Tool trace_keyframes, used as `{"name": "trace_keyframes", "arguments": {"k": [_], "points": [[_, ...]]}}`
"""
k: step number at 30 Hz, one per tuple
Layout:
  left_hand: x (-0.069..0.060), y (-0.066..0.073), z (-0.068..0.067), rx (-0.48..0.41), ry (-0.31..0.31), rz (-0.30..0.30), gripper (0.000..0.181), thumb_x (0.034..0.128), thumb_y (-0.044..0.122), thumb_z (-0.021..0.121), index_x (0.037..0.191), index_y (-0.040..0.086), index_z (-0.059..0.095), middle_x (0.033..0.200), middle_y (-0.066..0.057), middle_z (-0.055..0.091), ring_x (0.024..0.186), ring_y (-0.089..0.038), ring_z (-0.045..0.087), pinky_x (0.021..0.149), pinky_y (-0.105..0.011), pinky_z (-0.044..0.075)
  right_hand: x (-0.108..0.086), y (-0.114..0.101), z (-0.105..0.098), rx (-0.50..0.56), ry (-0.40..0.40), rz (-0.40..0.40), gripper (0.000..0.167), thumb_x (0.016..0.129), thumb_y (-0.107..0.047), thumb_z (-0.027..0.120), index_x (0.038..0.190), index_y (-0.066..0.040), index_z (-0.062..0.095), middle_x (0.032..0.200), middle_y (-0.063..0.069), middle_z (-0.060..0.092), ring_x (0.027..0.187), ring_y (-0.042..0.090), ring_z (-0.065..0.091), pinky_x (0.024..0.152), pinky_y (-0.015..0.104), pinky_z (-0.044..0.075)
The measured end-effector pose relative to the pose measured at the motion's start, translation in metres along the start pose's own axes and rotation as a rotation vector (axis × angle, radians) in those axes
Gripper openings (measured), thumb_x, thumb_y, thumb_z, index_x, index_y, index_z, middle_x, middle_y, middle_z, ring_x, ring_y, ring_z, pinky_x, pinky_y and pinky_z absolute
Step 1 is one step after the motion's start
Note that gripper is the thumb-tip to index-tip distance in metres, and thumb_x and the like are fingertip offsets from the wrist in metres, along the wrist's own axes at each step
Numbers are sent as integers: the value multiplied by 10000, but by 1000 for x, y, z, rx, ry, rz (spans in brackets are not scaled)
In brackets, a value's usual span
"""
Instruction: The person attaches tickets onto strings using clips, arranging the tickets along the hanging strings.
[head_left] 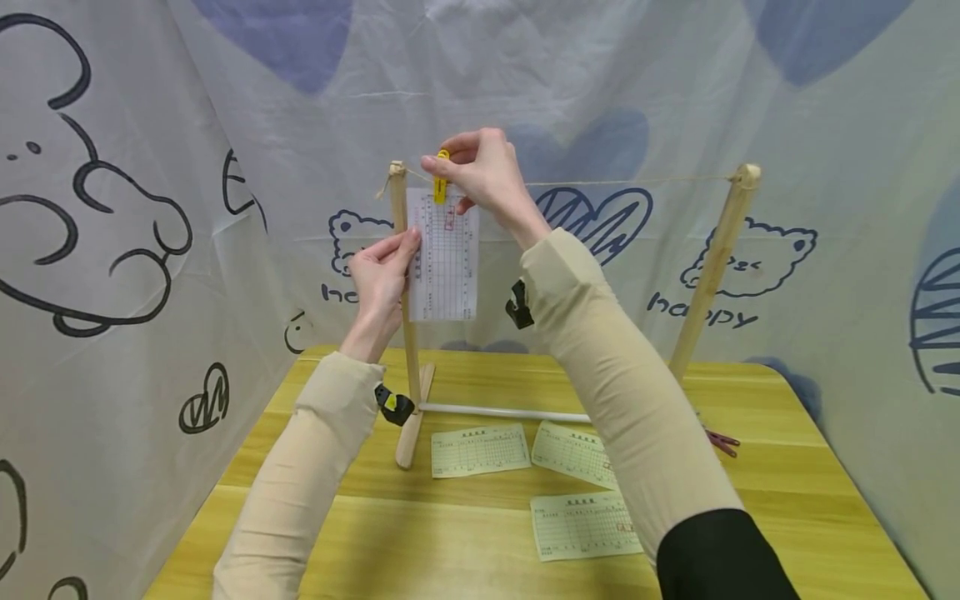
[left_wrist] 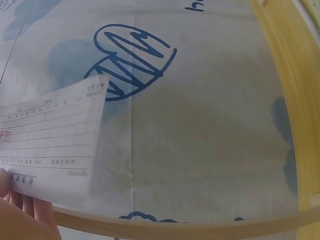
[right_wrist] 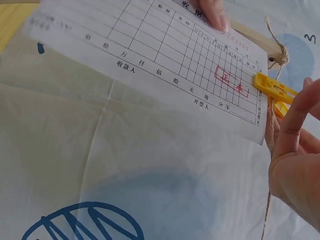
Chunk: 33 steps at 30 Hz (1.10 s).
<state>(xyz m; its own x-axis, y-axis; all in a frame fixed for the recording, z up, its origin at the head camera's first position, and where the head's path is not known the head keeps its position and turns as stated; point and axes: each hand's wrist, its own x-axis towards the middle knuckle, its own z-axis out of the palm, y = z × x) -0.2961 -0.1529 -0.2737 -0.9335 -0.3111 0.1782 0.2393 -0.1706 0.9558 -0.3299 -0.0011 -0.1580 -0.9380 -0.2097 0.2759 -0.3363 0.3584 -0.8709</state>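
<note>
Pale printed cloth (head_left: 570, 75) hangs behind and beside a wood-grain table (head_left: 420, 542).

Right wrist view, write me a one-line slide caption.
The right hand pinches a yellow clip at one end of a printed slip; the left hand holds the slip too.

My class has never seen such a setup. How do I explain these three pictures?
There's no machine, just a person working bare-handed. The widest picture is taken from the head; the others, from the left and right wrists. The right hand pinches a yellow plastic clothespin at the top of a printed receipt slip, beside a string tied between two wooden posts. The left hand pinches the slip's edge. On the wood-grain table lie three pale green slips. Something dark red shows beside the right sleeve.
</note>
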Motion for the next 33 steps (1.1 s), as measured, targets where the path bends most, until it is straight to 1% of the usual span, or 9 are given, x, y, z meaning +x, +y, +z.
{"name": "trace_keyframes", "arguments": {"k": [3, 7, 13, 16, 19, 23, 28, 30, 33], "points": [[0, -3, -2, 42, 11, 18, 336, 913, 257, 751, 1180, 55, 719, 1109, -108, 761, 805, -61, 734, 713, -198, 606, -1, 1, -2, 8, -2, 10, 557, 911, -315, 750, 1398, -101, 586, 1331, 70, 682, 794, 147, 678, 575, 287, 583], [-3, -9, -7, 115, 24, 51, 356, 887, 271, 783, 1162, 50, 734, 1126, -133, 751, 815, -39, 733, 709, -182, 598, -3, 2, -5, 8, 5, 10, 576, 905, -310, 758, 1414, -112, 574, 1367, 54, 664, 894, 161, 708, 590, 305, 591], [-12, -21, -15, 252, 27, 109, 356, 867, 250, 808, 1129, 18, 744, 1102, -184, 748, 801, 8, 727, 787, -198, 602, -14, 8, -11, 3, 46, -59, 590, 915, -307, 752, 1441, -133, 548, 1439, 43, 613, 1160, 146, 688, 562, 301, 587], [-17, -28, -20, 309, 22, 124, 353, 870, 253, 807, 1135, 28, 743, 1099, -183, 753, 854, -50, 754, 833, -214, 600, -24, 13, -14, 25, 77, -129, 594, 923, -292, 745, 1452, -124, 534, 1473, 47, 583, 1262, 151, 640, 527, 277, 569], [-23, -36, -25, 379, 16, 122, 358, 879, 284, 797, 1149, 54, 745, 1097, -161, 762, 945, -169, 769, 834, -229, 599, -34, 21, -18, 82, 119, -198, 575, 930, -247, 738, 1450, -109, 535, 1479, 58, 578, 1271, 155, 636, 503, 266, 554], [-31, -49, -32, 466, 25, 106, 373, 884, 327, 790, 1166, 88, 745, 1103, -134, 767, 1020, -255, 753, 867, -287, 594, -53, 32, -23, 152, 171, -283, 548, 930, -171, 736, 1432, -68, 544, 1463, 101, 588, 1275, 184, 634, 475, 240, 535], [-40, -65, -41, 469, 43, 84, 386, 868, 328, 805, 1164, 87, 746, 1109, -130, 767, 1029, -262, 750, 947, -366, 584, -88, 58, -26, 163, 201, -385, 511, 924, -79, 725, 1401, -4, 557, 1403, 180, 620, 1269, 256, 634, 460, 239, 532], [-43, -72, -44, 465, 43, 81, 390, 864, 329, 809, 1164, 87, 747, 1107, -127, 768, 1019, -254, 753, 941, -347, 589, -103, 75, -27, 167, 214, -406, 497, 920, -41, 718, 1390, 7, 564, 1376, 198, 634, 1243, 241, 646, 463, 241, 537], [-49, -82, -48, 462, 43, 77, 400, 864, 320, 810, 1175, 77, 742, 1104, -129, 768, 1009, -245, 756, 904, -290, 597, -124, 103, -27, 209, 226, -387, 473, 915, 15, 698, 1371, 20, 573, 1356, 218, 638, 1177, 135, 672, 473, 237, 546]]}}
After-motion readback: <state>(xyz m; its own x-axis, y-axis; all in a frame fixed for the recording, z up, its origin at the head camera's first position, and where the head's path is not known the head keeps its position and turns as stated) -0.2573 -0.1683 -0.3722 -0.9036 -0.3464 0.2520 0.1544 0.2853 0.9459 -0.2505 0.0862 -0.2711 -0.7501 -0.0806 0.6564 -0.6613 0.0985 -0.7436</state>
